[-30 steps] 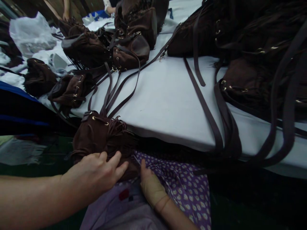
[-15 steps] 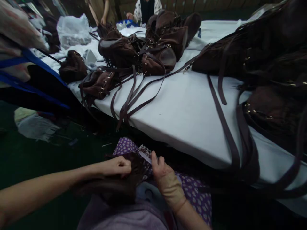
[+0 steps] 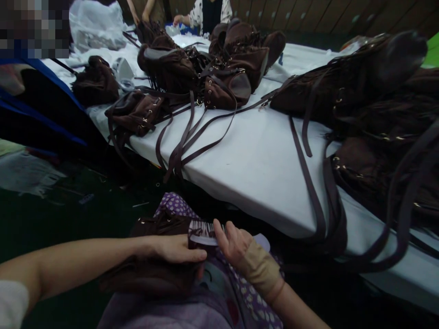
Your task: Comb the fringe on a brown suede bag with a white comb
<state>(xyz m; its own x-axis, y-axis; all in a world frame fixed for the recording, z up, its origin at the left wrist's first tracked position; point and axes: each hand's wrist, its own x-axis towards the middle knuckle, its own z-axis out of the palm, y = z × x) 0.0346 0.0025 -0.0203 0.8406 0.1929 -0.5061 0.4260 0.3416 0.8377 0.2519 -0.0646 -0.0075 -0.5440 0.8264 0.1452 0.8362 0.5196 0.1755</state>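
A brown fringed bag (image 3: 147,278) lies across my lap, on purple patterned cloth. My left hand (image 3: 178,249) grips it near its right side, thumb stretched out on top and the other fingers largely hidden. In my right hand (image 3: 231,240) is a white comb (image 3: 202,240), its teeth pointing up and away from me. The comb's toothed end reaches over to the bag beside my left hand, with dark strands around the teeth. A pale rounded end (image 3: 262,242) shows past my right hand. A beige band covers my right wrist.
A white-covered table (image 3: 247,164) stands ahead, bearing several brown bags (image 3: 226,89). Long straps (image 3: 308,183) hang over its near edge. More bags (image 3: 370,160) are heaped at the right. Other people stand beyond the table and at the left, near a clear plastic bag (image 3: 98,27).
My left hand has gone from a closed fist to a grip with the thumb extended, farther right. The comb has turned more level and sits lower, closer to my left hand.
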